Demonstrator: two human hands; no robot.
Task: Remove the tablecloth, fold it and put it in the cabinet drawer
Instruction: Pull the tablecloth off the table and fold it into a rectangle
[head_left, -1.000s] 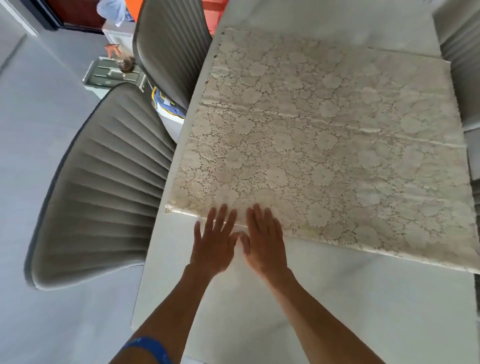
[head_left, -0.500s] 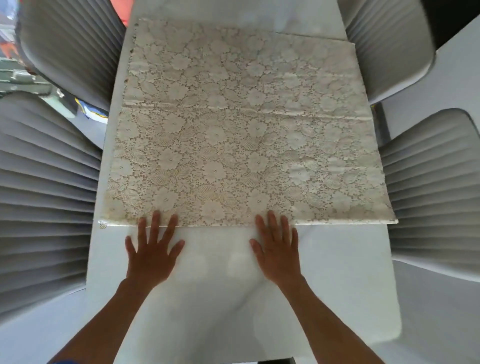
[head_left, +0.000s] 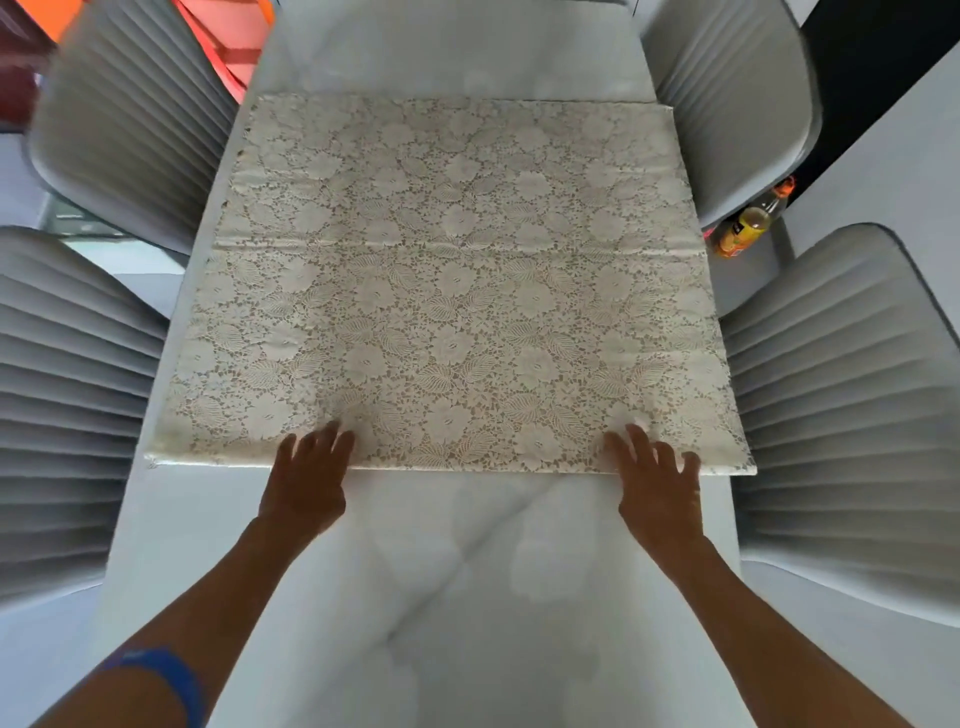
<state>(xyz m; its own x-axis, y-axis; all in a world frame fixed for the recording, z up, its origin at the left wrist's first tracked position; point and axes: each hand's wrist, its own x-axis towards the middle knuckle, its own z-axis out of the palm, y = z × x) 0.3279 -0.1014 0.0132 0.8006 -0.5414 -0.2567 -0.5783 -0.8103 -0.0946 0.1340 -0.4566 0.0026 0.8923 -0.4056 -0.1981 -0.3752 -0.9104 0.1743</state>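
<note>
A cream lace tablecloth with a flower pattern lies folded flat on the white marble table, with a crease running across its middle. My left hand rests palm down on the cloth's near edge, left of centre, fingers spread. My right hand rests the same way on the near edge toward the right corner. Neither hand grips the cloth. No cabinet or drawer is in view.
Grey ribbed chairs flank the table: two on the left and two on the right. A yellow bottle stands on the floor between the right chairs. Something orange lies beyond the far left.
My hands have slid apart along the cloth's near edge, from side by side at the left to wide apart. My head has turned to face the table squarely.
</note>
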